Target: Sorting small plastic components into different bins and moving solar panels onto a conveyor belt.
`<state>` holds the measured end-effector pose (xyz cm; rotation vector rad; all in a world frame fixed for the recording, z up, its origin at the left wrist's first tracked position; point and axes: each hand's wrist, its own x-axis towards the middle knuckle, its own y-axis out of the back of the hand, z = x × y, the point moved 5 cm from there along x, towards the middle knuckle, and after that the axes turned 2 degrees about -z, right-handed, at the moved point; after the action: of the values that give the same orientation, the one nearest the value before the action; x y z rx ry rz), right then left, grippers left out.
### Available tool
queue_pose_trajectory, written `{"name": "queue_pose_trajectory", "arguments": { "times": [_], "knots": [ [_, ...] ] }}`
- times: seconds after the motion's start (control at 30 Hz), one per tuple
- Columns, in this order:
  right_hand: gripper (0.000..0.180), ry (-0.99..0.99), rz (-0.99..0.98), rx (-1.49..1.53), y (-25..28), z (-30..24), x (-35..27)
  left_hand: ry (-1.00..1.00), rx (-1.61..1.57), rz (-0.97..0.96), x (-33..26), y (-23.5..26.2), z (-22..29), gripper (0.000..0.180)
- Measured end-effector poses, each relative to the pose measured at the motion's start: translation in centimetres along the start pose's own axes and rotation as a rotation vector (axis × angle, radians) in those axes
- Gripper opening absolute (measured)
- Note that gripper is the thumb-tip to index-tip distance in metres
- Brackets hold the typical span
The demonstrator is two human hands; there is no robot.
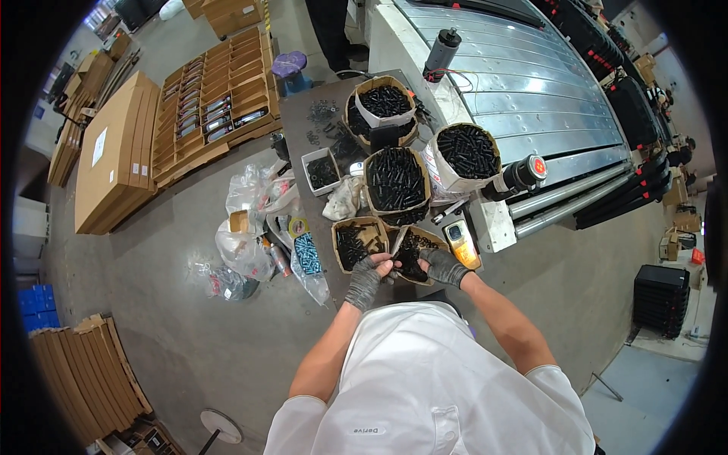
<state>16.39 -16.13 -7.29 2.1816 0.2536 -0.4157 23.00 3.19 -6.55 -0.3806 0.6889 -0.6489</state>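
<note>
My left hand, in a grey fingerless glove, is at the near edge of the bench, between two small open cardboard boxes. Its thumb and fingertips pinch a small dark part, too small to name. My right hand, gloved the same way, reaches over the right small box of black parts. Its fingers curl down toward the parts, and whatever they grip is hidden. The left small box has black pieces and bare cardboard inside. Behind them stands a larger box filled with short black cylindrical parts.
More black parts fill a box and stacked boxes. A phone lies right of my right hand. Beyond is a metal roller conveyor carrying a motor. Plastic bags and blue parts sit left.
</note>
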Motion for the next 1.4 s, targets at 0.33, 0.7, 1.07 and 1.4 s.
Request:
{"name": "queue_pose_trajectory", "arguments": {
  "times": [0.33, 0.7, 1.07, 1.4],
  "knots": [
    [0.03, -0.042, -0.064, 0.539, 1.2, -2.4, -1.8, -0.048, 0.058, 0.06, 0.3, 0.7, -1.2, 0.028],
    [0.031, -0.072, 0.104, 0.619, 2.4, -5.9, -2.4, -0.065, 0.036, 0.069, 1.2, -1.4, -0.7, 0.029],
    [0.025, 0.037, 0.437, 0.303, 3.2, -7.2, -3.6, 0.078, -0.277, 0.052, 1.1, -2.3, -1.2, 0.034],
    [0.023, -0.097, 0.317, -0.056, 0.9, -4.7, -3.6, 0.067, -0.355, 0.009, 1.1, -2.1, -0.8, 0.03]
  ]
}}
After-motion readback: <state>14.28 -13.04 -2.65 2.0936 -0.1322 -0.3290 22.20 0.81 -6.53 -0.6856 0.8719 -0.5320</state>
